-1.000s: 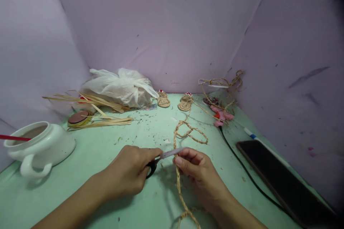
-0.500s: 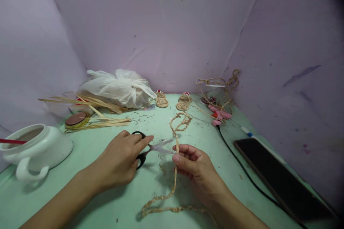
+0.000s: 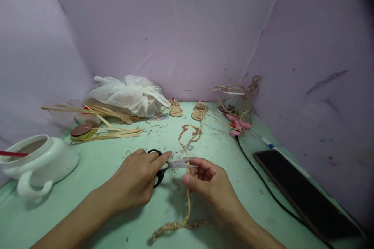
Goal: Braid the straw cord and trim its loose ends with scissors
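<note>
Head view, and from my seat I read it left to right: a white ceramic pot with looped handles stands at the far left of the pale green table, a red stick poking out of it. Behind it lie a round brown lid, a bundle of loose flat straw strips and a crumpled white plastic bag. My left hand is closed on the black-handled scissors, fingers through the loops, with the blades pointing right and nearly together; they are too blurred for me to judge the gap. The braided straw cord crosses those blades. It comes from a loose loop further back on the table, passes under the blade tips, and runs on toward me to a curl lying on the table near the lower edge. My right hand pinches the cord between thumb and fingertips just beside the blades, on the near side, so the cut line sits right against the grip. At the back stand two small woven straw sandals. To their right are a pink glue gun with its black cable, a tangle of straw cord against the lilac backdrop, a blue and white pen and a flat dark phone.
</note>
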Available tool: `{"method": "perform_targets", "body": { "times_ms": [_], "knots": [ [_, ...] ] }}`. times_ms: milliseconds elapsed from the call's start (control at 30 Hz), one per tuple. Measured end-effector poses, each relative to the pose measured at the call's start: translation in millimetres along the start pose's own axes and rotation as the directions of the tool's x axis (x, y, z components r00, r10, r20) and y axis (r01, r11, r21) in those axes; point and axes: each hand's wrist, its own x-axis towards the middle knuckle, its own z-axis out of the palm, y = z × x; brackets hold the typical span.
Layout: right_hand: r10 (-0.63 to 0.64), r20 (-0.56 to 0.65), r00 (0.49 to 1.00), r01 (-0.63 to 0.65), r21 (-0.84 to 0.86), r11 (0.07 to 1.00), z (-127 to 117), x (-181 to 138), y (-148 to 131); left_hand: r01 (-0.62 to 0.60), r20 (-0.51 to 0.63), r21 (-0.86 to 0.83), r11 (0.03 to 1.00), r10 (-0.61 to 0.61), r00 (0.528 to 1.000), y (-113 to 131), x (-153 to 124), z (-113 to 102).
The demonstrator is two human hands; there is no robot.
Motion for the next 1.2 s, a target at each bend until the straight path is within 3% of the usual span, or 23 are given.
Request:
{"method": "perform_targets", "body": {
  "times_ms": [200, 400, 467, 667, 933, 1200],
  "knots": [
    [-0.053, -0.012, 0.999, 0.052, -0.079, 0.996, 1, 0, -2, -0.008, 0.034, 0.083, 0.997, 0.006, 0.999, -2, 1, 5],
    [-0.040, 0.021, 0.999, 0.042, -0.105, 0.994, -3, 1, -1, 0.092, 0.001, -0.257, 0.962, -0.095, 0.995, -6, -2, -2],
    [-0.034, 0.051, 0.998, 0.038, -0.087, 0.995, -3, 2, -1, 0.114, -0.018, -0.285, 0.952, -0.124, 0.992, -5, -2, -7],
    [-0.083, 0.137, 0.987, 0.087, -0.027, 0.996, -4, 1, -3, 0.151, -0.041, -0.158, 0.976, -0.160, 0.986, -5, -2, -11],
    [-0.080, 0.020, 0.997, 0.080, 0.005, 0.997, -4, 0, -6, 0.001, -0.040, 0.001, 1.000, -0.001, 0.999, -11, -3, -15],
    [-0.159, -0.004, 0.987, 0.158, -0.083, 0.984, -2, 1, -5, 0.010, -0.017, 0.065, 0.998, -0.009, 1.000, -9, -2, -14]
  ]
}}
